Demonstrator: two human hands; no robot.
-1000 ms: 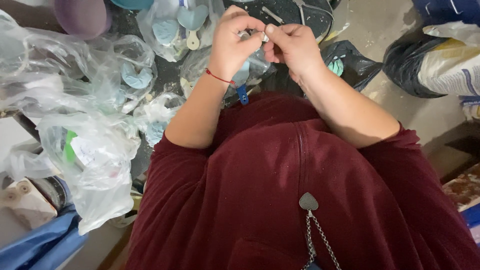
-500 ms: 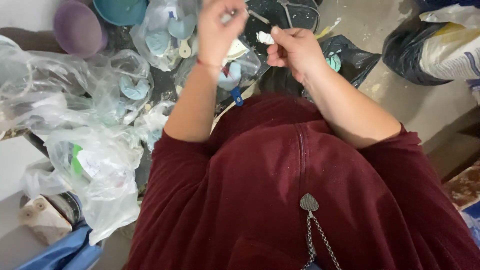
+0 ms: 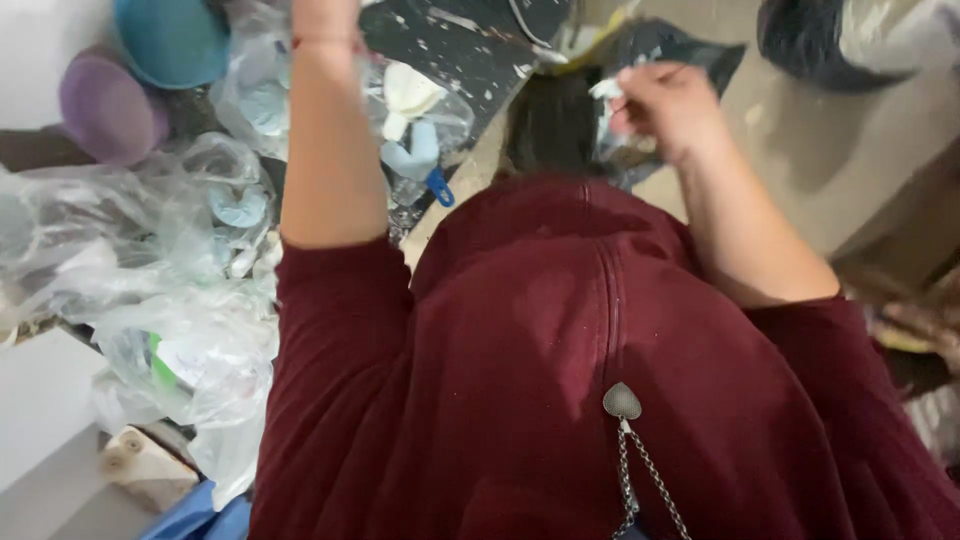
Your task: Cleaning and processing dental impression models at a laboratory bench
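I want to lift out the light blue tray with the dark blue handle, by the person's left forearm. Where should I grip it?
Grip the dark blue handle of the light blue tray, coming from the table's near edge. It sticks out toward that edge, while clear plastic bags crowd the tray's body.

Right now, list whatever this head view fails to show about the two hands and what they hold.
- Left hand: cut off by the top edge of the head view; only the bare forearm with its red wrist thread shows, so its grip is unknown.
- Right hand: motion-blurred; it seems closed on a small white piece, whose shape cannot be made out.
- Pale blue moulded pieces: veiled by crumpled clear plastic bags.
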